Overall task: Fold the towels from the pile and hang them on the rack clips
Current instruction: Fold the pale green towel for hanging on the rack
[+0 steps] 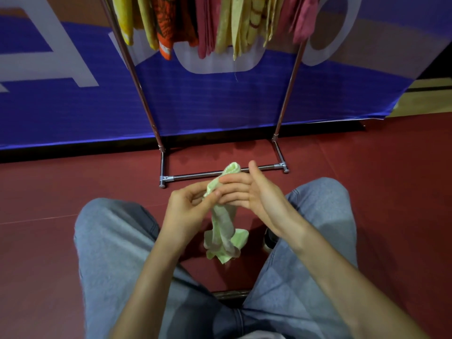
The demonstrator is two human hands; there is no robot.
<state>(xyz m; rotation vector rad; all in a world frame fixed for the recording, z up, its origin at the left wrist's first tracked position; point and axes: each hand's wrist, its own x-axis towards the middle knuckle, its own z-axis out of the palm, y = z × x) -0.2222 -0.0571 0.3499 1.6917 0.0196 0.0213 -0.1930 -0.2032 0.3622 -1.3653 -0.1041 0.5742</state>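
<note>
A blue banner [220, 106] backs the far side, above a red floor [367, 167]. The chrome rack [144, 99] stands beyond the person's knees, hung towels [208, 25] crowding its top. A pale green towel [223, 231] hangs bunched between the knees, its long axis running far to near, tail nearest. The left hand [188, 211] pinches its upper part from the left with curled fingers. The right hand [252, 194] lays straight fingers across it from the right, thumb raised.
</note>
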